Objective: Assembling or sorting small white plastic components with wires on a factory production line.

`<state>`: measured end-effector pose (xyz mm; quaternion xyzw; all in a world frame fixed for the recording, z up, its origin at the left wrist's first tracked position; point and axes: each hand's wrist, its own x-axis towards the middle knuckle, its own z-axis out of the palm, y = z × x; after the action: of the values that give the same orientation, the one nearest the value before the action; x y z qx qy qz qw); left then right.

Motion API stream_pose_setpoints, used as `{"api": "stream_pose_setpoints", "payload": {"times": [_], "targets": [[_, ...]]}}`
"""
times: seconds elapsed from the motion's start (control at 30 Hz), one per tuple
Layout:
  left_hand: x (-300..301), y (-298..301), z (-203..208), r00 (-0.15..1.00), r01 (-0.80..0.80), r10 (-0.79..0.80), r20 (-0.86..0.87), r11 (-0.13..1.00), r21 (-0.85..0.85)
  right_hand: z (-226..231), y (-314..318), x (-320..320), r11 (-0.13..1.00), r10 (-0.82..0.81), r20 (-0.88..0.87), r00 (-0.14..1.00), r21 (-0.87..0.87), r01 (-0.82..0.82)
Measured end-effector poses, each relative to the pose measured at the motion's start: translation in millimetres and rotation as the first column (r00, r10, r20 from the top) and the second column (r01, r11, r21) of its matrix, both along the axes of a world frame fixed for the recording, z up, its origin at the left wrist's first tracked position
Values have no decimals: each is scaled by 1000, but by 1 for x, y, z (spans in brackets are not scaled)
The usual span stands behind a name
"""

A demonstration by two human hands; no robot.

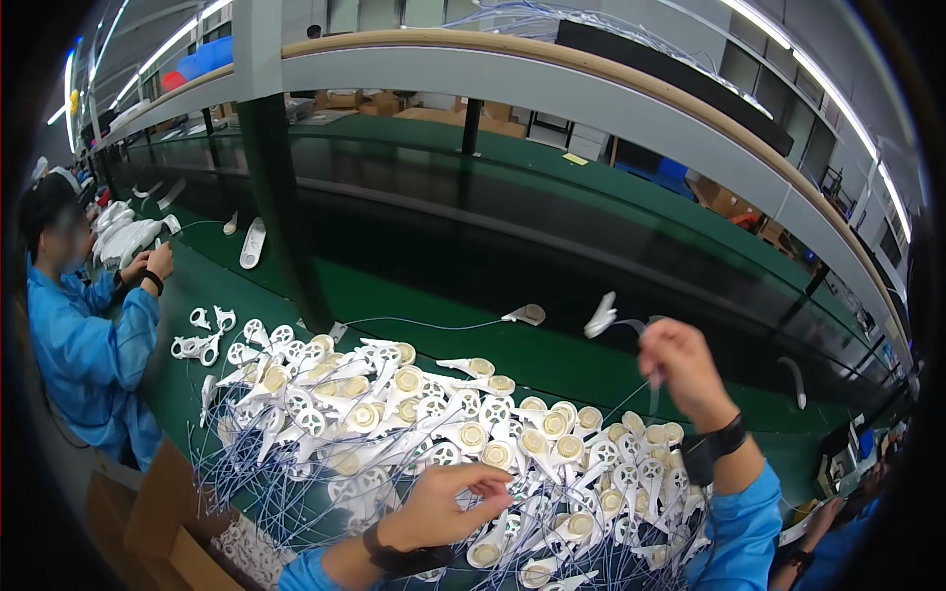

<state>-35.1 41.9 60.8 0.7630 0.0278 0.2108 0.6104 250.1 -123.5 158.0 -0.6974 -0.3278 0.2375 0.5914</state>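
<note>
A spread-out heap of white plastic parts (404,384) with round cream discs and thin blue-grey cables covers the near bench. Low over its front edge is my left hand (443,504), thumb and fingers curved but apart, with nothing visible between them. My right hand (682,369) is raised beyond the heap at the right, fingers closed in a pinch and slightly blurred. From those fingers a thin cable runs left to a white plastic part (601,315), which shows over the dark conveyor belt; whether it touches the belt I cannot tell.
On the dark conveyor (424,246) lie a cabled part (525,314) and a white shell (253,243). A green post (276,197) rises behind the heap. A cardboard box (168,512) stands lower left. A co-worker in blue (89,325) works at the left.
</note>
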Motion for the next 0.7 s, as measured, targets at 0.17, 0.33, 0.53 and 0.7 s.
{"api": "stream_pose_setpoints", "payload": {"times": [0.17,0.33,0.53,0.7], "targets": [[6,-23,0,922,386,-374,-103,910,152,-41,50,-91,892,395,-83,915,-204,-404],[3,-40,-16,832,544,-551,-63,789,287,-61,74,-156,749,612,-71,787,-267,-606],[-11,-36,10,706,708,-662,-252,658,255,-47,71,-110,773,615,348,708,-443,-453],[-19,-46,13,427,904,-890,-159,413,116,-45,21,-7,753,501,598,625,-658,26]]}}
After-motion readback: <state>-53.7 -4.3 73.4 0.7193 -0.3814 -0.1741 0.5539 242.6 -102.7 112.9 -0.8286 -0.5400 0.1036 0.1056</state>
